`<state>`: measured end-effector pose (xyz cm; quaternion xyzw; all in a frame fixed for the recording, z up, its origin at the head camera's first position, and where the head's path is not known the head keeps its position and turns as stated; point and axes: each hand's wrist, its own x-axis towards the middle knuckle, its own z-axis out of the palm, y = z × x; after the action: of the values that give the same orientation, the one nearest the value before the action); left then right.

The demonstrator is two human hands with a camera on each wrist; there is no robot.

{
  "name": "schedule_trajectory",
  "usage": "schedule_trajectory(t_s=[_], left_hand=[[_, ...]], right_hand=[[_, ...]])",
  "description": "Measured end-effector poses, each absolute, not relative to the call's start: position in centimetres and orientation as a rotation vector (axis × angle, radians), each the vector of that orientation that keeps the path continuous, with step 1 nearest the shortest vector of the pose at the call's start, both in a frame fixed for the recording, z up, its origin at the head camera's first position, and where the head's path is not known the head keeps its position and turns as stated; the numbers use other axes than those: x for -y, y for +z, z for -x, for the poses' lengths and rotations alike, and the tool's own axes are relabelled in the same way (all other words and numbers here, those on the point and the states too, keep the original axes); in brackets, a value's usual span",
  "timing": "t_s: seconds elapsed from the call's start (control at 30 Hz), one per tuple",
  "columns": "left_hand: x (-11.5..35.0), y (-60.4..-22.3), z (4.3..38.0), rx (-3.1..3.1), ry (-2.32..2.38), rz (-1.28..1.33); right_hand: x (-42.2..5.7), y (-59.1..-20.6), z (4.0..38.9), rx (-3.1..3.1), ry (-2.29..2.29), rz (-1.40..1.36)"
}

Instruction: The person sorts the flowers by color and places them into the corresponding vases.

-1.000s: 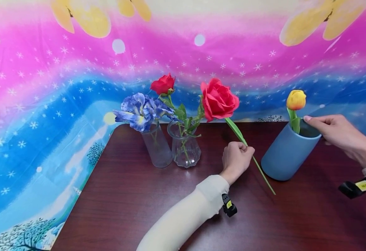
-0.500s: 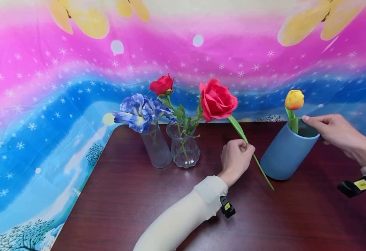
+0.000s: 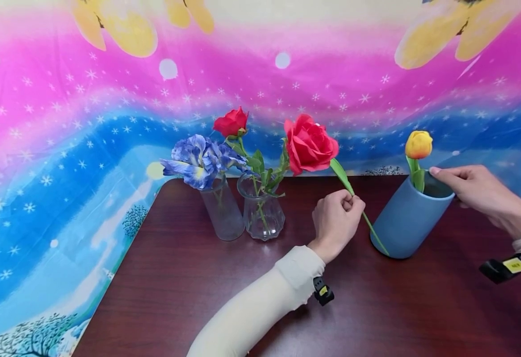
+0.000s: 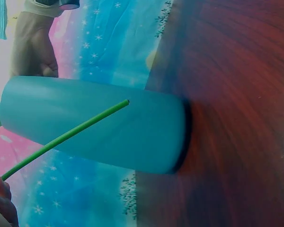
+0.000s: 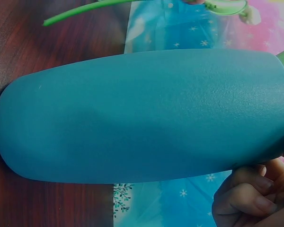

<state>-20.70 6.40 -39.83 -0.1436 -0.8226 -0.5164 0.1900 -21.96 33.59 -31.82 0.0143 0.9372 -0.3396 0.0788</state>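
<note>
My left hand (image 3: 337,223) pinches the thin green stem (image 3: 373,233) of a flower between thumb and fingers. A long leaf (image 3: 341,173) rises above the grip, and the bloom is hidden behind a large red rose (image 3: 311,145) in the head view. The stem's cut end points down and overlaps the lower wall of a blue vase (image 3: 410,218). My right hand (image 3: 481,191) grips that vase at its rim, thumb at the opening. A yellow-orange tulip (image 3: 419,145) stands in the vase. In the left wrist view, the bare stem (image 4: 80,128) crosses in front of the vase.
Left of my left hand stand a faceted glass vase (image 3: 265,218) with red roses and a frosted glass cylinder (image 3: 225,213) with a blue iris (image 3: 198,158). All are on a dark wooden table (image 3: 175,292). A printed cloth (image 3: 242,69) hangs behind.
My left hand has lifted the stem slightly, so its lower end rose from over the table to in front of the blue vase. The right hand and vase have stayed put.
</note>
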Motion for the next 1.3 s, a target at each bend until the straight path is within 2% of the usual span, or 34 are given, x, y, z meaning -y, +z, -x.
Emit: schedule_trajectory(t_s=[0.5, 1.3], left_hand=[[-5.7, -37.4, 21.3, 2.235, -1.325, 0.458], [-5.7, -33.6, 21.0, 2.119, -1.386, 0.517]], right_hand=[[-33.7, -31.8, 22.1, -2.784, -1.028, -0.046], [-33.6, -31.8, 22.0, -2.802, -1.009, -0.052]])
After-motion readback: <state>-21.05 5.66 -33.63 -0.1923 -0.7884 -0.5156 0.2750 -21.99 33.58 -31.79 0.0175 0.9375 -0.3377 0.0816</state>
